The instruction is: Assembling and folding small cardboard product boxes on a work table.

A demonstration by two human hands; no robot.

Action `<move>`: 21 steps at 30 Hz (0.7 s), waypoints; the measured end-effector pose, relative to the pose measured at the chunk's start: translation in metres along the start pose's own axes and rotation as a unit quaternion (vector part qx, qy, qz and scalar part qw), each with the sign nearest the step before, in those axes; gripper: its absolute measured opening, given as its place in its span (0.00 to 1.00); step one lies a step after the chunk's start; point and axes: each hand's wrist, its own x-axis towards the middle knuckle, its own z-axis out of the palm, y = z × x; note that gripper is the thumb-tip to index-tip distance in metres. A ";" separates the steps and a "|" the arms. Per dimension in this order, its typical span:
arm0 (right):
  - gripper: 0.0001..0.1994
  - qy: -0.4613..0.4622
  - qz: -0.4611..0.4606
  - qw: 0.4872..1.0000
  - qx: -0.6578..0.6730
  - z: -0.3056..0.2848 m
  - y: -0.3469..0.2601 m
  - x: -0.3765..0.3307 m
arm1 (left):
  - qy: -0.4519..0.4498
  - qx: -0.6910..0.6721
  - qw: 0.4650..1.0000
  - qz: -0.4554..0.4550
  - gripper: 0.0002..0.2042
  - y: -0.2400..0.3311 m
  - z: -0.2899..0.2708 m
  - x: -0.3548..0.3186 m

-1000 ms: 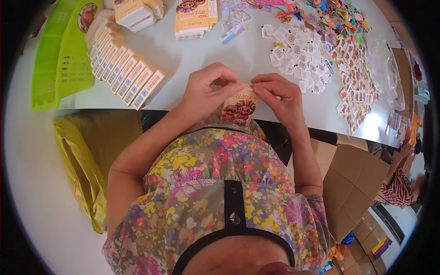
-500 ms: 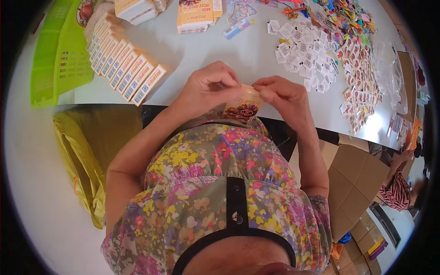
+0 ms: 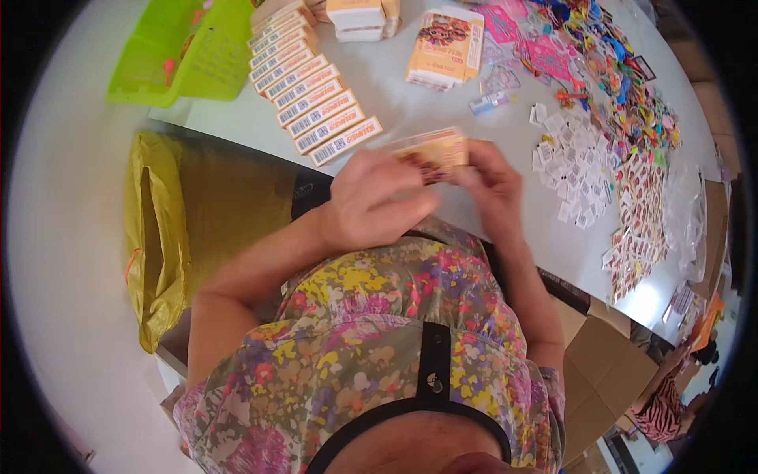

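Observation:
A small orange-and-white printed carton (image 3: pixel 446 148) is held between my two hands at the table's near edge, tilted, with a dark red picture on its lower face. My left hand (image 3: pixel 379 197) is closed round its left end, its fingers slightly blurred and covering part of the picture. My right hand (image 3: pixel 491 186) pinches the carton's right end. Just beyond my left hand, a slanting row of similar filled-out cartons (image 3: pixel 316 99) lies on the white table (image 3: pixel 442 107). A stack of flat cartons (image 3: pixel 444 51) lies farther back.
A green plastic basket (image 3: pixel 213 67) stands at the far left, above a yellow bag (image 3: pixel 158 245). To the right lie white labels (image 3: pixel 580 170), sticker sheets (image 3: pixel 638 213), a colourful heap of small trinkets (image 3: pixel 624 79) and clear plastic (image 3: pixel 685 213). An opened cardboard box (image 3: pixel 604 363) is below the table's right side.
The carton has turned from upright to lying sideways, and my left hand has closed round its end. The whole view has swung, shifting the table's things rightward.

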 end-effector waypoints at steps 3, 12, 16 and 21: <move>0.17 -0.051 0.001 0.998 -0.030 0.033 0.015 0.015 | -0.069 0.072 0.992 0.083 0.12 -0.010 -0.023 -0.019; 0.25 0.168 -0.204 0.846 -0.464 -0.007 -0.001 0.131 | -0.162 0.228 0.960 0.032 0.12 -0.030 -0.040 -0.042; 0.33 0.152 -0.094 0.825 -0.535 -0.016 -0.004 0.157 | -0.177 0.211 0.960 0.044 0.11 -0.027 -0.044 -0.040; 0.32 0.124 -0.023 0.883 -0.453 -0.028 -0.008 0.153 | -0.186 0.171 0.963 0.096 0.11 -0.019 -0.051 -0.036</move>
